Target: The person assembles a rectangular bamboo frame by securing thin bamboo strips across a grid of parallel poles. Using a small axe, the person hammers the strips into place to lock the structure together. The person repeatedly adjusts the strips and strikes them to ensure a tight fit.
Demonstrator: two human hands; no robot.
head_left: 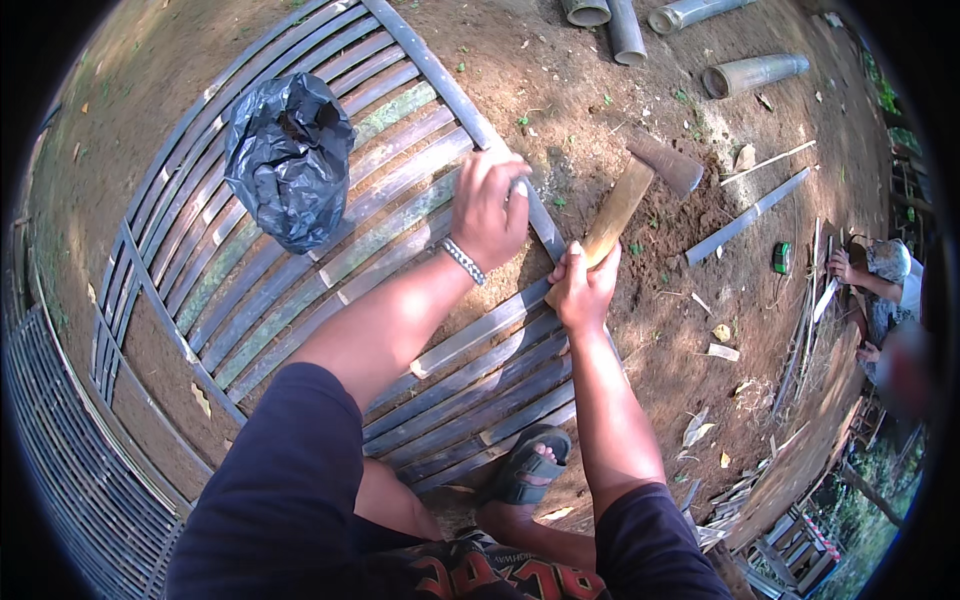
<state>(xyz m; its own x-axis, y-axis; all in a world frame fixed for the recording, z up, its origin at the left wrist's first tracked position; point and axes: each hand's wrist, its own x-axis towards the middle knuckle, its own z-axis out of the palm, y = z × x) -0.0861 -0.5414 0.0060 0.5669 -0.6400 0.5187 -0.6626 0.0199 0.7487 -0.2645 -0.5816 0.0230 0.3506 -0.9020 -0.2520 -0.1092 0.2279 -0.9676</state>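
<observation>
Bare soil (600,115) affords passage between the hatchet (625,195) and the bamboo sections (755,75) beyond; leftward of the left hand (490,208), a black plastic bag (285,190) obstructs the slatted frame (436,75).

Left forearm (385,315) reaches forward, slanting across to the person's right. Left hand (487,212): back facing up, fingers bent, left thumb (518,196) sticking out ahead; hard to say whether it grips. Right forearm (625,425) points mostly forward, leaning a bit left. Right hand (588,295) is wrapped in a closed grip, right thumb (574,258) forward. Hands near each other, not touching, left one farther out.
</observation>
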